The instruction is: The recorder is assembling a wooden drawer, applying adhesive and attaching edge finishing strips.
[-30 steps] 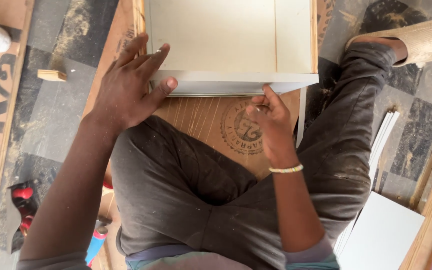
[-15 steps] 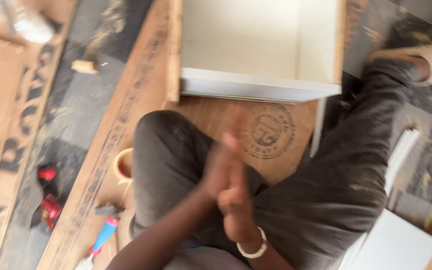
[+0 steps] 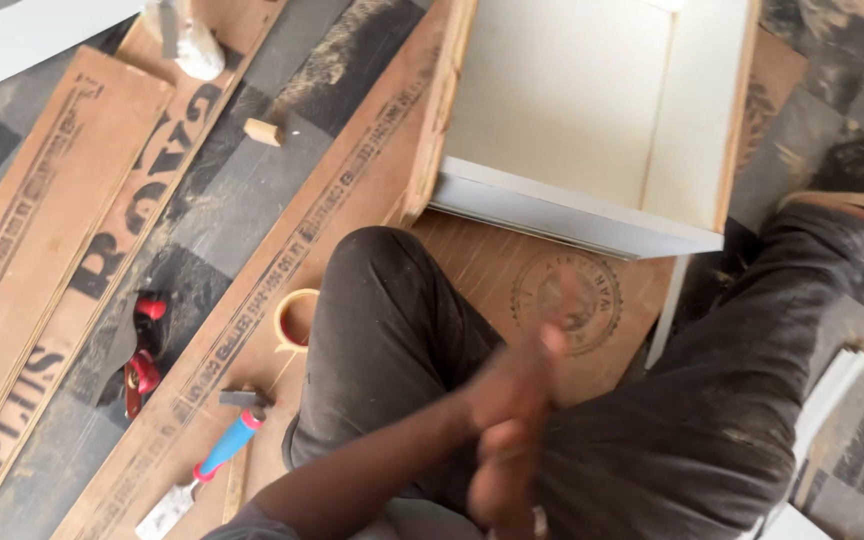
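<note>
My left hand [image 3: 524, 385] and my right hand [image 3: 492, 478] are pressed together in front of my lap, over my dark trousers. Both are blurred by motion and hold nothing. A bracelet sits on my right wrist at the bottom edge. Beyond my knees, a white open box made of panels with raw wood edges [image 3: 577, 215] rests on a brown plywood sheet [image 3: 492, 270] that has a round stamp. Neither hand touches the box.
To my left lie a tape roll [image 3: 297, 320], a chisel with a blue and red handle [image 3: 220, 452], a red tool [image 3: 142, 355] and a small wood block [image 3: 264, 131]. Printed plywood boards [image 3: 42, 230] cover the tiled floor. White strips [image 3: 832, 392] lie at right, near my sandalled foot [image 3: 852, 210].
A second ago my left hand lay flat by the box and my right touched its front edge. Both hands have since drawn back and come together, and my view has tilted.
</note>
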